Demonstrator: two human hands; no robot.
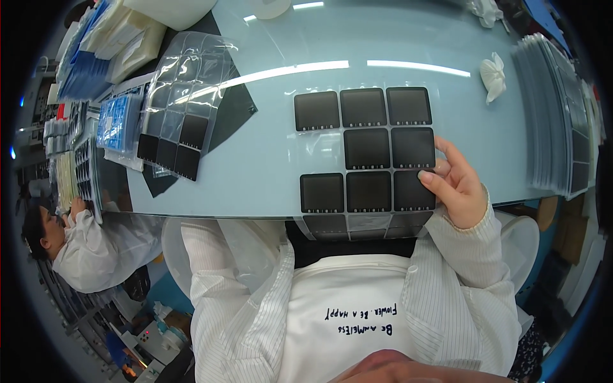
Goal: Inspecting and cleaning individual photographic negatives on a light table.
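A clear plastic pocket sheet [319, 151] lies on the glass table in front of me, its near end hanging over the front edge. Black square pieces [367, 149] fill most of its pockets; the left pocket of the middle row has none. My right hand [456, 188] pinches the sheet's right edge, thumb on top beside a black square and the other fingers partly behind it. My left sleeve [207, 246] runs to the table's front edge at the left, where my left hand is out of sight.
Left on the table, another clear pocket sheet [182, 70] with several black squares overlaps a black mat [233, 121]. Beside it are a blue stack [118, 124] and piled folders [131, 54]. Rightward lie crumpled white plastic [493, 78] and stacked pocket sheets [543, 115]. Another person [105, 249] sits far left.
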